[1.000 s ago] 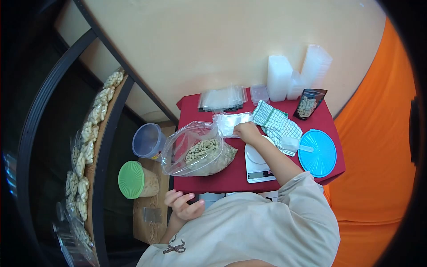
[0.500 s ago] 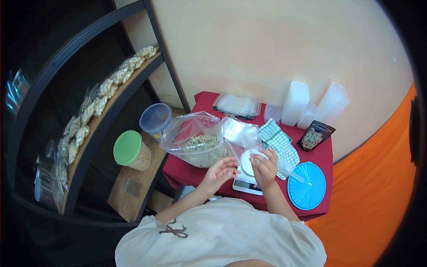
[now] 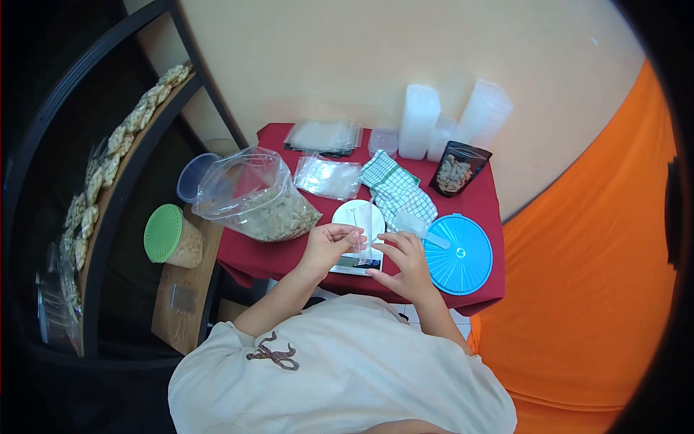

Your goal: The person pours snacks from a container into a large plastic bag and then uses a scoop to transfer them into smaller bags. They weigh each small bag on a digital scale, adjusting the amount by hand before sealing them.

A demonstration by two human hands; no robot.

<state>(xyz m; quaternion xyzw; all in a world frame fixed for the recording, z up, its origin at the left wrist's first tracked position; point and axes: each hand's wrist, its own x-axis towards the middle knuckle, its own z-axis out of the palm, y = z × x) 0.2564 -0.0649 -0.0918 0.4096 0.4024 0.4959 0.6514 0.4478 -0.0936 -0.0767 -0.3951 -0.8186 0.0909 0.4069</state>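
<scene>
A small clear plastic bag point(image 3: 363, 224) hangs upright between my hands, over the white kitchen scale point(image 3: 345, 212). My left hand point(image 3: 330, 246) pinches its left side. At the bag's right is my right hand point(image 3: 405, 266), its thumb and fingers spread apart, the fingertips close to the bag's edge. To the left of the scale, a large transparent bag point(image 3: 271, 210) of pale pieces leans on the red tablecloth point(image 3: 246, 249). A stack of flat clear bags point(image 3: 329, 177) lies behind the scale.
A blue round lid point(image 3: 463, 264) and a checked cloth point(image 3: 396, 189) are right of the scale. Behind stand a black pouch point(image 3: 454, 173) and white plastic containers point(image 3: 419, 123). At left are a green-lidded tub point(image 3: 165, 233) and a shelf point(image 3: 137, 166) with bagged goods.
The view has shifted, so the table appears further left and higher. My hands have come closer together, and the clear bag now shows stretched upright between them.
</scene>
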